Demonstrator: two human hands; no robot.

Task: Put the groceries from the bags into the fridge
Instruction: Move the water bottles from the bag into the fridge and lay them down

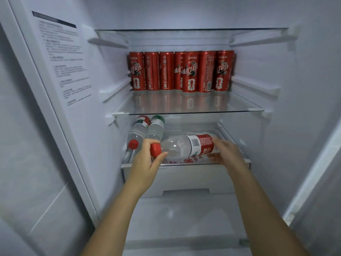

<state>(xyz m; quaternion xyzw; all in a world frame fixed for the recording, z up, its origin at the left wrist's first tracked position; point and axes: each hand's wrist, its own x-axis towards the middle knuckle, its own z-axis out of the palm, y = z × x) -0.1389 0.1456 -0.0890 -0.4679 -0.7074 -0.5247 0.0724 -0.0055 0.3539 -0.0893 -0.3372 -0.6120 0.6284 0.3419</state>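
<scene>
A clear water bottle (181,145) with a red cap and red label lies sideways across the front of the lower white shelf (186,166) in the open fridge. My left hand (145,159) grips its capped neck end. Around its labelled base end closes my right hand (227,151). Two more water bottles (145,129) lie side by side at the left of that shelf, caps toward me. Beneath the held bottle shows the red print of another label, mostly hidden.
Several red soda cans (181,71) stand in a row at the back of the glass shelf (188,108) above. A higher glass shelf (190,30) holds nothing. A white drawer front (184,183) sits below the bottles. A printed label (62,58) covers the left inner wall.
</scene>
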